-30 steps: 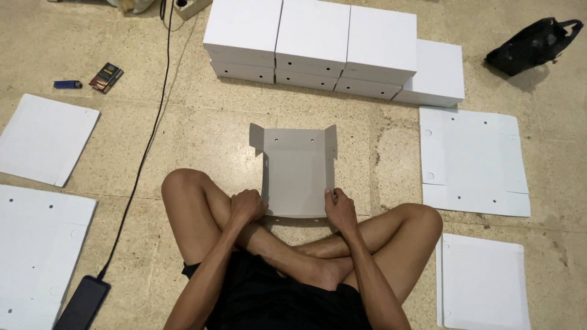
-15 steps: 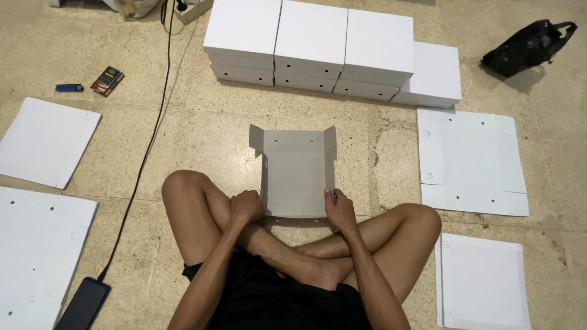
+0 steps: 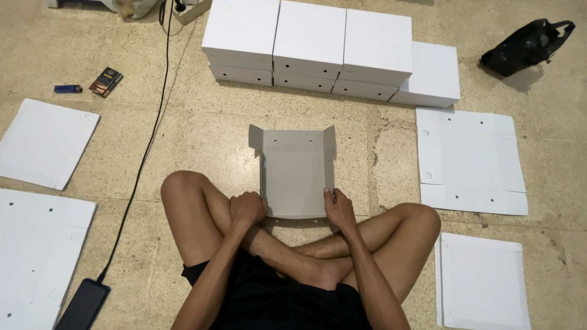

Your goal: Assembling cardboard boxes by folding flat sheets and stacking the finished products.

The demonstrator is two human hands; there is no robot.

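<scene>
- Low in the middle of the frame, I see the grey cardboard blank (image 3: 298, 174) lying on the tiled floor (image 3: 183, 140) just ahead of the crossed legs, its two small flaps standing at the far corners.
- Over the last second almost nothing has shifted: the blank sits in the same spot and keeps the same shape, and both hands have stayed at its near edge. I read this as a pause in the folding, not a new fold.
- My left hand (image 3: 247, 209) is curled closed at the near left corner, touching the card; I cannot tell whether it pinches the edge or merely rests on it.
- My right hand (image 3: 338, 208) lies on the near right corner, thumb along the side edge, gripping lightly.
- Hidden: the blank's near corners under the hands, and most fingers of the left hand.
- Cut off: the flat white sheets (image 3: 471, 162) at right and left, and the dark phone (image 3: 82, 304) at lower left.
- Stacked white boxes (image 3: 324, 49) stand well apart at the top; the small things at upper left are too small to make out surely.
</scene>
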